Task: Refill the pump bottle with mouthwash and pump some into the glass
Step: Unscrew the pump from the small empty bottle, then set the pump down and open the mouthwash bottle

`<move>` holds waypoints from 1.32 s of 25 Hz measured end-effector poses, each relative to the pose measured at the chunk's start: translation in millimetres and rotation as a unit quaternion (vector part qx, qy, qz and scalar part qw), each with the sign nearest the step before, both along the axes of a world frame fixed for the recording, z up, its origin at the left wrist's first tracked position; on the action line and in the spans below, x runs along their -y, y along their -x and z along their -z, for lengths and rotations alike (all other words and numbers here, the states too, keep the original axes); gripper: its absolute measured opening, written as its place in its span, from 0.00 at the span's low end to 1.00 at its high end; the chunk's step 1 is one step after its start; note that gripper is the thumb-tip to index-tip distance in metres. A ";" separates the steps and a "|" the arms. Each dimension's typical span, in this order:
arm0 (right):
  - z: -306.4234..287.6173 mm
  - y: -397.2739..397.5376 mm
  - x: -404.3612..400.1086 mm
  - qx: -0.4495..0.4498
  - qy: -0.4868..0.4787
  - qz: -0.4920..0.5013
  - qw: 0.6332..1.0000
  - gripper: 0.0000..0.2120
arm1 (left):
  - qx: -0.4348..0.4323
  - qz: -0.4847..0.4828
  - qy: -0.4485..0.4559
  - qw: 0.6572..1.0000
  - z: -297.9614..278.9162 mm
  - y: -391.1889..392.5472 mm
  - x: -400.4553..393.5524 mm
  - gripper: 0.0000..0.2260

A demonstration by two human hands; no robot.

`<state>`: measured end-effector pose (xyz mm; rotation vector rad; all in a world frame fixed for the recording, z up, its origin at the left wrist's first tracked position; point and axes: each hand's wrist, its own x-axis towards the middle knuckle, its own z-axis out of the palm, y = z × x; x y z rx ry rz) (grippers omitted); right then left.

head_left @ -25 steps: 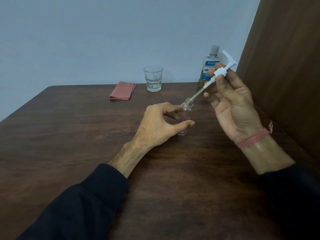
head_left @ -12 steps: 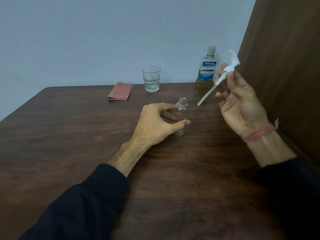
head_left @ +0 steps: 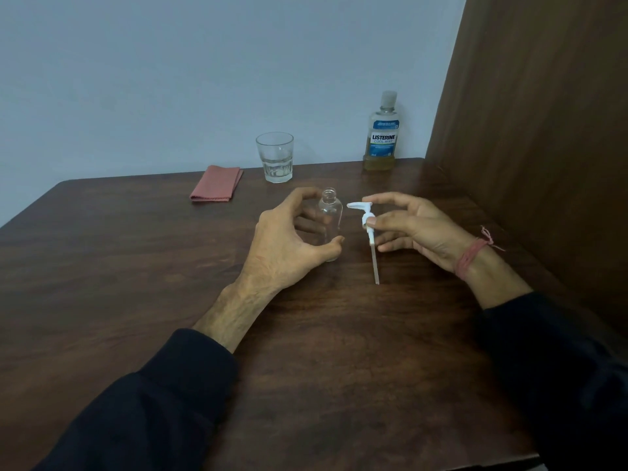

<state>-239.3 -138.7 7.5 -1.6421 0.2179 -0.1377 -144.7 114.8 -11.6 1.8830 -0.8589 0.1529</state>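
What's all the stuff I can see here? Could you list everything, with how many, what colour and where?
Pump bottle: one, clear, uncapped, upright mid-table.
Pump head: one, white with a long dip tube, beside the bottle on its right, tube tip at the table.
Mouthwash bottle: one, clear with blue label, capped, amber liquid low inside, back right against the wall.
Glass: one, clear, back centre.
Cloth: one, pink, folded, back left of the glass.
Table: one, dark brown wood.
Side panel: one, brown, right of the table.
Left hand: curled round the pump bottle.
Right hand: pinches the pump head; red thread on the wrist.
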 end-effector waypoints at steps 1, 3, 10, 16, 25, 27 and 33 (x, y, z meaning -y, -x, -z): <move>2.5 -0.8 0.6 -0.003 0.016 -0.003 1.000 0.25 | 0.001 -0.003 -0.001 1.000 0.7 -0.5 0.7 0.31; 7.9 -2.8 1.3 -0.003 0.043 -0.007 0.999 0.23 | -0.003 -0.008 0.000 1.000 2.4 -1.0 2.5 0.26; 15.2 -6.8 1.1 0.007 0.085 -0.004 0.996 0.23 | -0.026 0.001 -0.001 1.000 3.0 -1.0 1.5 0.22; 14.1 -8.1 -0.4 -0.005 0.117 0.009 0.993 0.22 | -0.028 0.009 -0.023 0.999 0.6 1.0 0.9 0.21; 15.7 -9.2 2.5 -0.002 0.095 0.016 0.995 0.21 | -0.027 0.014 -0.039 0.999 0.6 1.3 0.7 0.35; 15.5 -8.5 2.2 0.002 0.094 0.021 0.995 0.19 | -0.026 0.012 -0.041 0.999 0.8 1.4 1.0 0.40; 3.4 -1.3 -9.6 0.102 0.165 0.102 0.976 0.13 | -0.043 -0.024 0.006 0.999 -8.7 11.8 -8.7 0.53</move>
